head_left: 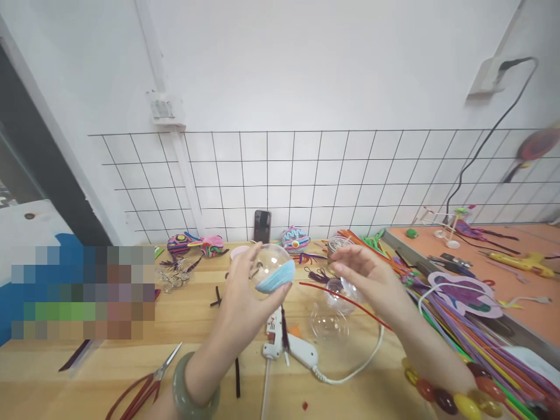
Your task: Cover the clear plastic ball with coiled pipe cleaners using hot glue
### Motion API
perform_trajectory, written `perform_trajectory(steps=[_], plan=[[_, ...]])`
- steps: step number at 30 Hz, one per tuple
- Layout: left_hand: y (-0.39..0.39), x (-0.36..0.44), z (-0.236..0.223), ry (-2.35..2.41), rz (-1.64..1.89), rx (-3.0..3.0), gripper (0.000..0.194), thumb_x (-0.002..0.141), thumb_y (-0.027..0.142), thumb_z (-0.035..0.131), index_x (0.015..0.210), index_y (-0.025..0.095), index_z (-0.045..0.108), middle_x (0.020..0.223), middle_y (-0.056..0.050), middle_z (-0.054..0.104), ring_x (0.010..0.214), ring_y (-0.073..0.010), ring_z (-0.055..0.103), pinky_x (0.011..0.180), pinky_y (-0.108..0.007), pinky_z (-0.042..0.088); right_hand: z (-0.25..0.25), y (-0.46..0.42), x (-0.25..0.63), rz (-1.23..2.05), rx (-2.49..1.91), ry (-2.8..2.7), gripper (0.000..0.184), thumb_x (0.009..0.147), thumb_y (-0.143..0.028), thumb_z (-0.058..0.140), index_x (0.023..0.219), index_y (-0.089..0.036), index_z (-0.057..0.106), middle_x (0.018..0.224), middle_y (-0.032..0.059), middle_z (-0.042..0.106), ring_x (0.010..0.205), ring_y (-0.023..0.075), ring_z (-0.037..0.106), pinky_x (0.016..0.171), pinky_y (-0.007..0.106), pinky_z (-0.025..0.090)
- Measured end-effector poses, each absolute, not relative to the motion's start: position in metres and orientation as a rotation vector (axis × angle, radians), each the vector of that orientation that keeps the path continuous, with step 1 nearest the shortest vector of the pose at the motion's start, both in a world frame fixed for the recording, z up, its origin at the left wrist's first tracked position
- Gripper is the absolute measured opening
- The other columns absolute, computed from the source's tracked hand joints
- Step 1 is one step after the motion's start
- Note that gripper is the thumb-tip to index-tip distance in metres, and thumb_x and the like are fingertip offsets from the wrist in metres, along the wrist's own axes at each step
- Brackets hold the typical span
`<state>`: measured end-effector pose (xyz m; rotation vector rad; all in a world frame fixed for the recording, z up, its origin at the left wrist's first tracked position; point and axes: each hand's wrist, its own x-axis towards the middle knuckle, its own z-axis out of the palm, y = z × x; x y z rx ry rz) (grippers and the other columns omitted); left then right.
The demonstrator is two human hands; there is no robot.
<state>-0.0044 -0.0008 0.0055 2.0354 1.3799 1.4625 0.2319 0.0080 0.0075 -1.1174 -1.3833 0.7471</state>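
My left hand (247,286) is closed around a clear plastic ball (272,263), raised over the table in front of me. Light blue strands (276,277) cover the ball's lower right part, and a dark purple tassel (284,329) shows below it. To the right of the ball, my right hand (365,268) is held with thumb and fingers apart and nothing visible between them. A red pipe cleaner (341,300) runs past beneath that hand toward the wrist; I cannot tell whether they touch. Clear half-spheres (329,322) sit below my right hand.
A white hot glue gun (301,350) with its cord lies in front, red-handled scissors (144,382) at left. Yarn-wrapped fish (295,239) and a phone (263,226) stand by the wall grid. Pipe cleaner bundles (476,350) and an orange board (529,274) fill the right.
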Motion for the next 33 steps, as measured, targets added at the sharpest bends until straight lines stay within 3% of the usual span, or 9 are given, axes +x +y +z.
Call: perform_trajectory(steps=[2, 5, 14, 17, 22, 28, 33], plan=[[0.002, -0.005, 0.004, 1.409, 1.518, 2.007, 0.068, 0.075, 0.038, 0.07, 0.135, 0.025, 0.04, 0.129, -0.01, 0.049, 0.119, -0.0254, 0.052, 0.102, -0.046, 0.042, 0.014, 0.008, 0.247, 0.632, -1.178, -1.359, 0.037, 0.073, -0.054, 0.072, 0.08, -0.021, 0.058, 0.07, 0.0005, 0.065, 0.067, 0.0163, 0.064, 0.065, 0.029, 0.053], [0.004, -0.006, 0.002, 1.422, 1.548, 1.985, 0.069, 0.076, 0.038, 0.07, 0.135, 0.025, 0.039, 0.128, -0.01, 0.048, 0.119, -0.0245, 0.052, 0.102, -0.045, 0.043, 0.017, 0.006, 0.261, 0.497, -1.28, -1.4, 0.035, 0.078, -0.055, 0.066, 0.078, -0.02, 0.06, 0.061, -0.0008, 0.062, 0.057, 0.0152, 0.059, 0.055, 0.027, 0.047], [0.007, -0.003, -0.002, 1.418, 1.496, 2.027, 0.068, 0.077, 0.037, 0.068, 0.136, 0.023, 0.037, 0.125, -0.011, 0.047, 0.117, -0.024, 0.052, 0.099, -0.043, 0.047, -0.028, 0.035, 0.243, 0.199, -1.671, -1.975, 0.02, 0.086, -0.028, 0.059, 0.071, -0.02, 0.069, 0.069, 0.0049, 0.071, 0.068, 0.0193, 0.064, 0.064, 0.029, 0.046], [0.006, -0.002, -0.003, 1.452, 1.449, 2.036, 0.068, 0.078, 0.037, 0.066, 0.137, 0.023, 0.036, 0.125, -0.012, 0.048, 0.118, -0.0256, 0.052, 0.099, -0.045, 0.046, -0.045, 0.043, 0.241, 0.11, -1.801, -2.116, 0.014, 0.09, -0.028, 0.061, 0.087, -0.017, 0.068, 0.088, 0.006, 0.071, 0.083, 0.019, 0.065, 0.076, 0.034, 0.051], [0.007, 0.0, -0.004, 1.46, 1.414, 1.995, 0.074, 0.077, 0.037, 0.067, 0.141, 0.022, 0.031, 0.131, -0.013, 0.048, 0.121, -0.0265, 0.051, 0.102, -0.046, 0.043, -0.058, 0.048, 0.244, 0.034, -1.887, -2.218, 0.026, 0.094, -0.032, 0.057, 0.115, -0.017, 0.06, 0.116, 0.0077, 0.063, 0.096, 0.0196, 0.064, 0.082, 0.04, 0.054], [0.011, 0.0, -0.007, 1.413, 1.412, 1.888, 0.08, 0.074, 0.038, 0.069, 0.142, 0.02, 0.03, 0.136, -0.015, 0.047, 0.124, -0.0288, 0.049, 0.104, -0.047, 0.041, -0.05, 0.05, 0.248, 0.023, -1.701, -2.167, 0.018, 0.093, -0.022, 0.054, 0.102, -0.017, 0.069, 0.097, 0.0084, 0.07, 0.09, 0.0204, 0.065, 0.082, 0.037, 0.052], [0.012, 0.0, -0.008, 1.299, 1.362, 1.785, 0.074, 0.076, 0.037, 0.068, 0.139, 0.02, 0.032, 0.136, -0.015, 0.05, 0.123, -0.0292, 0.052, 0.104, -0.049, 0.04, -0.022, 0.037, 0.254, 0.02, -1.482, -1.909, 0.03, 0.095, -0.024, 0.04, 0.105, -0.018, 0.067, 0.099, 0.0108, 0.069, 0.093, 0.024, 0.065, 0.082, 0.036, 0.051]])
